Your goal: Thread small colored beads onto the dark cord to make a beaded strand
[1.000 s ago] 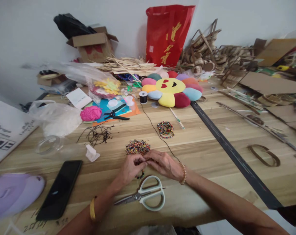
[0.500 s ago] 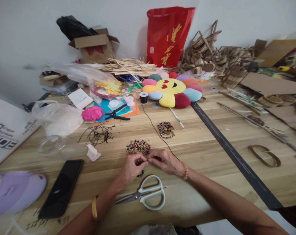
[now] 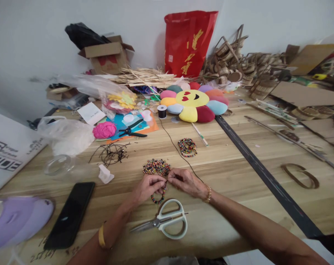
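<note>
A small loop of colourful beads [image 3: 157, 201] dangles below the fingers of my left hand [image 3: 147, 187], which pinch its dark cord. My right hand [image 3: 187, 183] is closed in a pinch at the same spot, fingertips against the thin cord; the exact crossing of the strands is too small to make out. A black cord [image 3: 173, 141] runs from a spool [image 3: 161, 112] towards my right wrist. Just beyond my hands lies a pile of loose beads [image 3: 156, 166], with finished-looking bead strands [image 3: 187, 147] farther right. White-handled scissors [image 3: 172, 219] rest on the table close to me.
On the left are a black phone [image 3: 70, 215], tangled black cord pieces [image 3: 110, 152], pink yarn [image 3: 104, 130] and black-handled pliers [image 3: 132, 129]. A flower cushion [image 3: 193, 99] and red bag [image 3: 189, 44] stand behind. A dark strip [image 3: 266, 175] crosses the table at right.
My left hand has turned slightly and its fingers have straightened, so more of the bead loop shows beneath it. My right hand stays nearly in place.
</note>
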### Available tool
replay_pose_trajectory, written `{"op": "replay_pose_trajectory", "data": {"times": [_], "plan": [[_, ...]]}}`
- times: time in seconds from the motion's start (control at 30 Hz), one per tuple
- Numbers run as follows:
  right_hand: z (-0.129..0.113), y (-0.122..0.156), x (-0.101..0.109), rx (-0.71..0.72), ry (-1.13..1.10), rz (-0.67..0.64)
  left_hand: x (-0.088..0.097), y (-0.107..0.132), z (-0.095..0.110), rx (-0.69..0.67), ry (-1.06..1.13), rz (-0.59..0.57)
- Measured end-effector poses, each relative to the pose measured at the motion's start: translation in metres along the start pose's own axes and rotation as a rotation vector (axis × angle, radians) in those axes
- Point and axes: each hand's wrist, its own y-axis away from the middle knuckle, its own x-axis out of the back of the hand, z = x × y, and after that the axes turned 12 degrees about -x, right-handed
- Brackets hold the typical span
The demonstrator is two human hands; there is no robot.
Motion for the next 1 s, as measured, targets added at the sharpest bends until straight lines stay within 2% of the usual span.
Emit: {"op": "replay_pose_trajectory", "data": {"times": [0.23,0.5,0.6,0.83,1.0], "plan": [[0.006,-0.002,-0.002,-0.026,-0.086,-0.042,0.008,0.001,-0.007,0.043,0.066,-0.014],[0.008,-0.001,-0.002,0.013,-0.019,-0.027,0.011,0.003,-0.002,0.090,0.048,-0.046],[0.003,-0.001,-0.002,0.029,0.034,0.004,0.010,0.004,-0.002,0.054,-0.124,-0.053],[-0.003,0.000,-0.005,0.123,0.176,0.076,0.013,0.007,0.006,-0.184,-0.647,-0.028],[-0.001,-0.001,-0.007,0.134,0.204,0.090,0.014,0.008,0.020,-0.117,-0.852,-0.039]]}}
